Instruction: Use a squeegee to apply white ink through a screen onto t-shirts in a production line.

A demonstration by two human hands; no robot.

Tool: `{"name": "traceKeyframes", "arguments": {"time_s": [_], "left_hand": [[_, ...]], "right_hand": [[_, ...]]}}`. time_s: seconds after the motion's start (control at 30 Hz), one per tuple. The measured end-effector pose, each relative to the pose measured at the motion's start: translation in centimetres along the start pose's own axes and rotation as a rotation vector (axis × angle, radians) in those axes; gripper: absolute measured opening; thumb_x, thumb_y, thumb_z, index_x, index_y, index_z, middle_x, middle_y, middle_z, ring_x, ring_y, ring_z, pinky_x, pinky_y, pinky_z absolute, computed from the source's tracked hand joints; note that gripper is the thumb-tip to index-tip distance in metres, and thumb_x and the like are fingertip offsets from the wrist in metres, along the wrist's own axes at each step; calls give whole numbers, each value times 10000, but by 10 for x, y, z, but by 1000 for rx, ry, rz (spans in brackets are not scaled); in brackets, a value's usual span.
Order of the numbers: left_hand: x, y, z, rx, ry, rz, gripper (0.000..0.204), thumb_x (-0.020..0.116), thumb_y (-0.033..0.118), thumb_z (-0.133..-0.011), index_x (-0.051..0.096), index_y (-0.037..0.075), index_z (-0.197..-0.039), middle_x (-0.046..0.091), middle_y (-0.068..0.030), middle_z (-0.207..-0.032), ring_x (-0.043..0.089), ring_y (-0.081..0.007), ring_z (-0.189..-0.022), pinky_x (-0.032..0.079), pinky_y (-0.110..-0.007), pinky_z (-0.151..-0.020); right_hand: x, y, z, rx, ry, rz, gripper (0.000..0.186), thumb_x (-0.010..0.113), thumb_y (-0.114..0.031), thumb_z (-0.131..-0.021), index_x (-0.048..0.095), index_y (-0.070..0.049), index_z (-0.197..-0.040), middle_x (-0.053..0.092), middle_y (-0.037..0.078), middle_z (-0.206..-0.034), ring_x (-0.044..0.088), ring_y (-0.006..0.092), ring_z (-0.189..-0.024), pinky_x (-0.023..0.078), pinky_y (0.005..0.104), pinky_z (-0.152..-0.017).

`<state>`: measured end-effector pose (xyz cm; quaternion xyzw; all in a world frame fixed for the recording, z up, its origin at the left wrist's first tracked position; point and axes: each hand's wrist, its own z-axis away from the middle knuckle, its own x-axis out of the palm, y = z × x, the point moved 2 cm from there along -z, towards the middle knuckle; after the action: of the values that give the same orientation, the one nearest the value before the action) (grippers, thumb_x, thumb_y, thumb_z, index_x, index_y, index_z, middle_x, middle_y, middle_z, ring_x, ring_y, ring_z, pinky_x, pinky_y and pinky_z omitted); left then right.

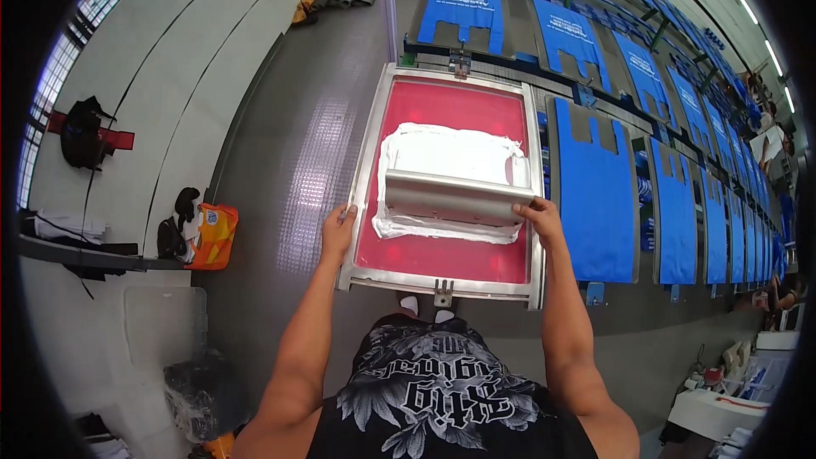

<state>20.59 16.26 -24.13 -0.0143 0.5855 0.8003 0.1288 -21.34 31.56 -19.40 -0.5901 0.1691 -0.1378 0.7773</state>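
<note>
A screen printing frame [367, 161] with silver metal rails and a red mesh is held level in front of my body. White ink [450, 149] lies thick across the mesh, piled in a rough-edged rectangle. A wide metal squeegee [446, 198] rests in the ink, spanning most of its width. My left hand [337, 231] is closed round the left rail, thumb on top. On the opposite side my right hand [542, 219] grips the right rail, its fingertips reaching over to the squeegee's right end. The undersides of both hands are hidden.
Rows of blue bag-shaped sheets [593, 195] lie on boards to the right and beyond. Metal brackets [460, 63] sit at the frame's far and near ends. An orange bag [215, 236] stands on a ledge at left. Grey floor [285, 161] runs along the left.
</note>
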Motion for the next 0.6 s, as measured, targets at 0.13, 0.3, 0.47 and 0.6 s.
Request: {"name": "traceKeyframes", "arguments": {"time_s": [0.13, 0.3, 0.47, 0.6], "left_hand": [[6, -3, -12, 98, 43, -142, 529, 636, 339, -879, 519, -28, -1241, 629, -170, -1062, 588, -204, -965, 465, -310, -841], [12, 8, -19, 67, 27, -173, 502, 629, 381, -883, 542, 3, -1201, 644, -139, -973, 596, -183, -872, 478, -310, -765], [4, -10, -26, 17, 10, -50, 468, 613, 352, -900, 530, 18, -1218, 622, -115, -859, 570, -139, -776, 467, -274, -683], [0, -17, -17, 13, 31, -55, 469, 616, 339, -902, 519, 11, -1223, 609, -76, -795, 549, -117, -721, 449, -260, -651]], "right_hand": [[-1, 3, -15, 6, 74, 66, 302, 779, -146, -694, 686, 18, -930, 664, 68, -809, 593, 144, -729, 463, 278, -680], [-7, 4, -20, 77, 57, 120, 345, 777, -189, -719, 674, 14, -978, 663, 65, -870, 588, 134, -797, 448, 273, -738], [-7, 20, -23, 61, 33, 87, 362, 796, -187, -700, 681, -8, -993, 655, 42, -848, 568, 115, -789, 417, 243, -752], [8, 16, -3, 34, 56, 24, 328, 795, -186, -700, 690, -15, -960, 635, 17, -790, 541, 99, -744, 403, 243, -712]]}}
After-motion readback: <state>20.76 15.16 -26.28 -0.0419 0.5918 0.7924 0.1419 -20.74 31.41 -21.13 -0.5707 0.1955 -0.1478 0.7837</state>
